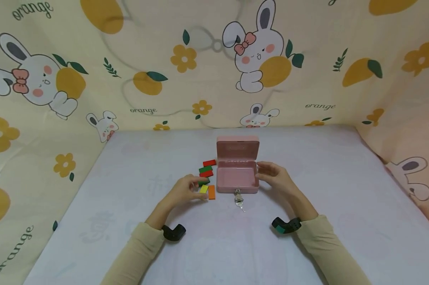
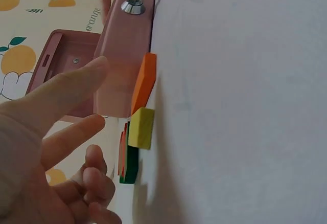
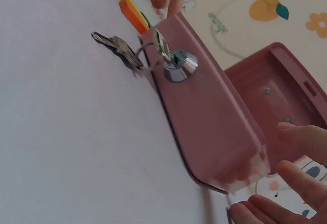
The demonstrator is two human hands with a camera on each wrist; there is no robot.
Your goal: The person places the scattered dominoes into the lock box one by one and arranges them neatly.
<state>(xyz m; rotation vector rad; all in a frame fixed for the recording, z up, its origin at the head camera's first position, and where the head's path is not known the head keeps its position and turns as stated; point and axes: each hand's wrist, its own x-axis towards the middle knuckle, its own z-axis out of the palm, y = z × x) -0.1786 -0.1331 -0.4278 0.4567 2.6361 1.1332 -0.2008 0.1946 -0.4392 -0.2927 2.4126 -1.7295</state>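
Yellow block sits left of the pink box; likely light, stiff, smooth: pinch its sides. Your left hand and right hand both have fingers parted, gripping nothing.

From my end I take this for a small, screened-off recording corner: a white desk with cream hangings printed with rabbits and oranges around three sides. The building's kind I cannot tell.
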